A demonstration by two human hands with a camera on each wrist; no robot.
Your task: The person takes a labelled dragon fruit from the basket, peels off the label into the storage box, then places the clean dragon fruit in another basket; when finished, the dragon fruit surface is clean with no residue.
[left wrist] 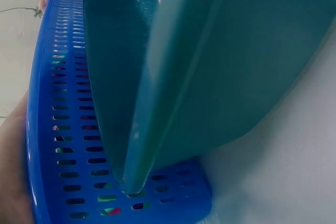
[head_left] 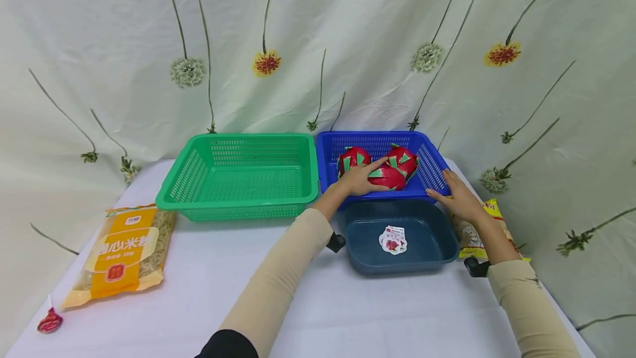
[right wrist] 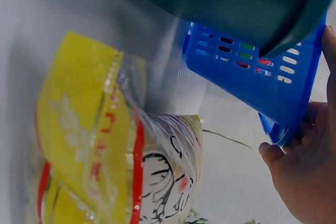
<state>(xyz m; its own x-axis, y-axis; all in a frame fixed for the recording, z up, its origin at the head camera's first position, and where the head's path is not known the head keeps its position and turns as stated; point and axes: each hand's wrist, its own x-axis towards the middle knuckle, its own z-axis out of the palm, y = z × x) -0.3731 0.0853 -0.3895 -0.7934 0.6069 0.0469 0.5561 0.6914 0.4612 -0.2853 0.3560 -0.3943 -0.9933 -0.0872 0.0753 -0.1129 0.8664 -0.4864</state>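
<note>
Three red dragon fruits with green scales lie in a blue plastic basket (head_left: 343, 138). My left hand (head_left: 359, 180) reaches over its front rim, thumb and fingers spread around the front dragon fruit (head_left: 390, 179). Behind are the left dragon fruit (head_left: 355, 154) and the right dragon fruit (head_left: 403, 158). In the left wrist view only part of that hand shows beyond the rim. My right hand (head_left: 463, 199) holds the basket's front right corner. In the right wrist view its thumb (right wrist: 272, 156) is at the corner and its fingers bend around the rim.
A dark blue-green tub (head_left: 367, 261) with stickers inside stands right before the basket. To the left are a green basket (head_left: 238, 203), an orange pasta bag (head_left: 121, 253) and a small red object (head_left: 49, 322). A yellow packet (right wrist: 79, 108) lies under the right forearm.
</note>
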